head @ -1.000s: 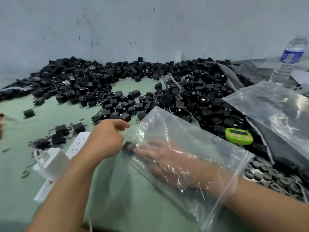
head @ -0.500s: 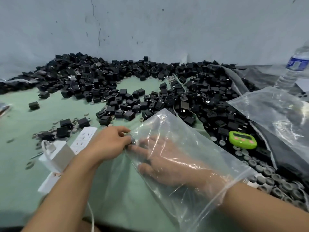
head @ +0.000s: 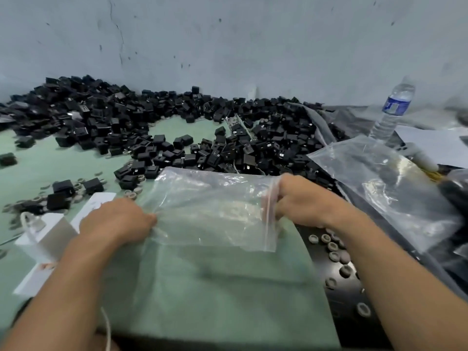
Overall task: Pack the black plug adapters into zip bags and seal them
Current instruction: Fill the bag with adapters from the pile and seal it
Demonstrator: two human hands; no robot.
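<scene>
clear, crinkled zip bag [head: 210, 209] stretched between left hand [head: 119, 221] and right hand [head: 301, 201].

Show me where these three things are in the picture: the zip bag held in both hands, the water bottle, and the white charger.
zip bag [head: 210, 214]: head view, middle of its clear front film.
water bottle [head: 396, 106]: head view, on its blue label.
white charger [head: 49, 231]: head view, on its top face.

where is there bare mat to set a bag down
Best: the green mat between your forearms, this side of the zip bag. Also a strip left, between the adapter pile and the loose adapters by the power strip. Crowded: the pile at back, grey rings right.
</scene>
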